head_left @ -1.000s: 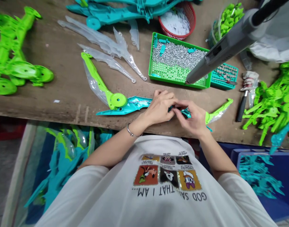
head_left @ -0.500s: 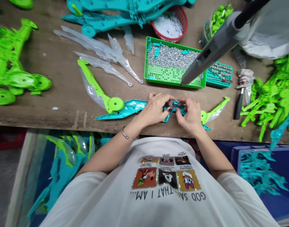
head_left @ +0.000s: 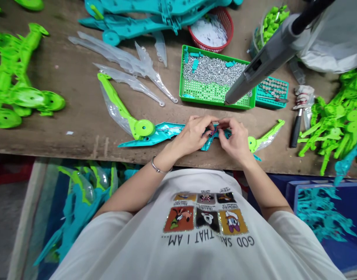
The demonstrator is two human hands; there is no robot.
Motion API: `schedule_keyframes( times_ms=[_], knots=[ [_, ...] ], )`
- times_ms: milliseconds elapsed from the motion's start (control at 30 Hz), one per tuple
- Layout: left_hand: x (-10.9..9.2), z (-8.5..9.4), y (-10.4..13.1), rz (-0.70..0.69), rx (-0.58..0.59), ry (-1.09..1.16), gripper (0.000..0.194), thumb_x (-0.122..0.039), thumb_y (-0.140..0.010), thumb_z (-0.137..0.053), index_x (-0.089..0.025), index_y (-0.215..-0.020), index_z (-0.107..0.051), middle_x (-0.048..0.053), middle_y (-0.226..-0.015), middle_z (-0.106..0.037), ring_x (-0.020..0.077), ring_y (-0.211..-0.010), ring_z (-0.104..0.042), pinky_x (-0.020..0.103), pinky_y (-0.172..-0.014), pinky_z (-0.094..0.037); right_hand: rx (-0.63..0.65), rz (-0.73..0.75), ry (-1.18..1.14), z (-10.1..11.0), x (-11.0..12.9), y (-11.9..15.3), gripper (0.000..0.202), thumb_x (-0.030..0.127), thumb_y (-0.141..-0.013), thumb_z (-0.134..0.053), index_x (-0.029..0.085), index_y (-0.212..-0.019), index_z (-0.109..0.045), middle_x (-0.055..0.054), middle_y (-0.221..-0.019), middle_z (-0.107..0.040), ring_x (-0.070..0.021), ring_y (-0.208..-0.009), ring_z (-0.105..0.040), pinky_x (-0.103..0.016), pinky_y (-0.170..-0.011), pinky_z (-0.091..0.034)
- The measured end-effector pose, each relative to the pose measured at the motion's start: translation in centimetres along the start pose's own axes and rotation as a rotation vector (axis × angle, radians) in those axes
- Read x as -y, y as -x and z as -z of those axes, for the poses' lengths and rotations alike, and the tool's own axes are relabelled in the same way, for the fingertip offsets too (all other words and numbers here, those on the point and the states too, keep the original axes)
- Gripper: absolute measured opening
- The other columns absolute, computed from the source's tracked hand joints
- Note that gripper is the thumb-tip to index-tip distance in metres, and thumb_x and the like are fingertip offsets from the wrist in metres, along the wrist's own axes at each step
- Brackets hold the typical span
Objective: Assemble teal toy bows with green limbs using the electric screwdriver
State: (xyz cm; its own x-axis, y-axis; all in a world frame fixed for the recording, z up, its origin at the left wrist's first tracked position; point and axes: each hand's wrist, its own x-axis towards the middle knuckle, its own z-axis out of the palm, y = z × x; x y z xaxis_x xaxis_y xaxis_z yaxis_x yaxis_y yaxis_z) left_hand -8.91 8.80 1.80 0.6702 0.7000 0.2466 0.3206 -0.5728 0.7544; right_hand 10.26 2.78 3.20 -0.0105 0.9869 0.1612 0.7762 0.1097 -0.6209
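Both hands have edged upward, left hand (head_left: 193, 134) and right hand (head_left: 235, 140) fingers pinching the teal toy part (head_left: 163, 133) between them.

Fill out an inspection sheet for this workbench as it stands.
Surface: worn wooden bench, scuffed.
Job's things: teal and green toy assembly lying at the front edge.
Clutter: green screw tray, red basket, clear blades, green parts pile, black-handled tool.
Grippers: left hand and right hand pinch the assembly's middle.
Cables: small red wire between the fingertips.
Surroundings: grey hanging screwdriver; bins of teal parts below.
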Motion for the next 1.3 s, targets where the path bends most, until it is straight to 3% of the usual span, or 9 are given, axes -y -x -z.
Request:
schedule_keyframes(
  times_ms=[233, 467, 633, 867, 1000, 1100, 1300],
  knots=[
    [0.4, -0.4, 0.0, -0.07, -0.029, -0.066, 0.018, -0.012, -0.096, -0.056, -0.018, -0.11, -0.065, 0.006, -0.103, -0.071, 0.0207, -0.098, -0.066, 0.032, -0.088, -0.05, -0.094, 0.01, -0.161, -0.9, -1.1, -0.4, 0.02, 0.021, -0.092, -0.063, 0.025, -0.111, -0.057, -0.004, -0.099, -0.076, -0.0199, -0.089, -0.074, -0.039, -0.084, -0.061],
    [0.9, -0.2, 0.1, -0.108, -0.007, -0.213, 0.021, -0.021, -0.102, -0.053, -0.022, -0.114, -0.069, 0.004, -0.094, -0.067, 0.0212, -0.097, -0.064, 0.045, -0.109, -0.04, -0.11, -0.056, -0.369, -1.6, -2.2, -0.3, 0.03, 0.025, -0.089, -0.071, 0.027, -0.113, -0.053, 0.0, -0.104, -0.069, -0.015, -0.083, -0.077, -0.031, -0.074, -0.064],
    [1.0, -0.4, 0.2, -0.16, -0.036, -0.291, 0.019, -0.026, -0.104, -0.053, -0.024, -0.106, -0.072, 0.003, -0.096, -0.068, 0.0201, -0.093, -0.064, 0.051, -0.113, -0.035, -0.055, -0.016, -0.387, -1.7, -2.4, -0.6, 0.025, 0.025, -0.091, -0.069, 0.027, -0.11, -0.053, -0.001, -0.104, -0.068, -0.0152, -0.086, -0.076, -0.031, -0.076, -0.065],
    [0.8, -0.4, 0.3, -0.138, -0.032, -0.362, 0.012, -0.027, -0.099, -0.061, -0.02, -0.094, -0.069, 0.006, -0.102, -0.069, 0.0228, -0.096, -0.064, 0.052, -0.109, -0.037, -0.139, 0.085, -0.219, 1.0, -0.4, -0.1, 0.011, 0.021, -0.095, -0.063, 0.024, -0.104, -0.06, -0.002, -0.096, -0.068, -0.0177, -0.087, -0.069, -0.036, -0.081, -0.059],
    [0.8, -0.3, 0.1, -0.133, -0.006, -0.352, 0.012, -0.025, -0.099, -0.058, -0.021, -0.093, -0.068, 0.006, -0.102, -0.071, 0.0243, -0.098, -0.063, 0.053, -0.109, -0.036, -0.02, 0.175, -0.112, 2.4, 1.7, 1.9, 0.02, 0.033, -0.09, -0.076, 0.025, -0.105, -0.066, -0.003, -0.093, -0.068, -0.0184, -0.079, -0.063, -0.036, -0.073, -0.056],
    [0.7, -0.2, -0.1, -0.125, 0.024, -0.33, 0.013, -0.023, -0.098, -0.056, -0.021, -0.093, -0.068, 0.007, -0.103, -0.072, 0.0253, -0.1, -0.063, 0.055, -0.11, -0.036, 0.041, 0.186, -0.087, 1.5, 2.3, 3.5, 0.026, 0.037, -0.089, -0.078, 0.027, -0.11, -0.066, -0.005, -0.095, -0.069, -0.0203, -0.082, -0.065, -0.038, -0.074, -0.057],
    [0.7, 0.0, -0.1, -0.095, 0.047, -0.286, 0.013, -0.022, -0.098, -0.056, -0.021, -0.094, -0.068, 0.006, -0.1, -0.071, 0.0257, -0.099, -0.062, 0.054, -0.11, -0.036, -0.049, 0.068, -0.065, -1.3, 1.6, 5.1, 0.02, 0.023, -0.095, -0.066, 0.025, -0.113, -0.06, -0.006, -0.102, -0.069, -0.0198, -0.084, -0.067, -0.038, -0.078, -0.058]
  ],
)
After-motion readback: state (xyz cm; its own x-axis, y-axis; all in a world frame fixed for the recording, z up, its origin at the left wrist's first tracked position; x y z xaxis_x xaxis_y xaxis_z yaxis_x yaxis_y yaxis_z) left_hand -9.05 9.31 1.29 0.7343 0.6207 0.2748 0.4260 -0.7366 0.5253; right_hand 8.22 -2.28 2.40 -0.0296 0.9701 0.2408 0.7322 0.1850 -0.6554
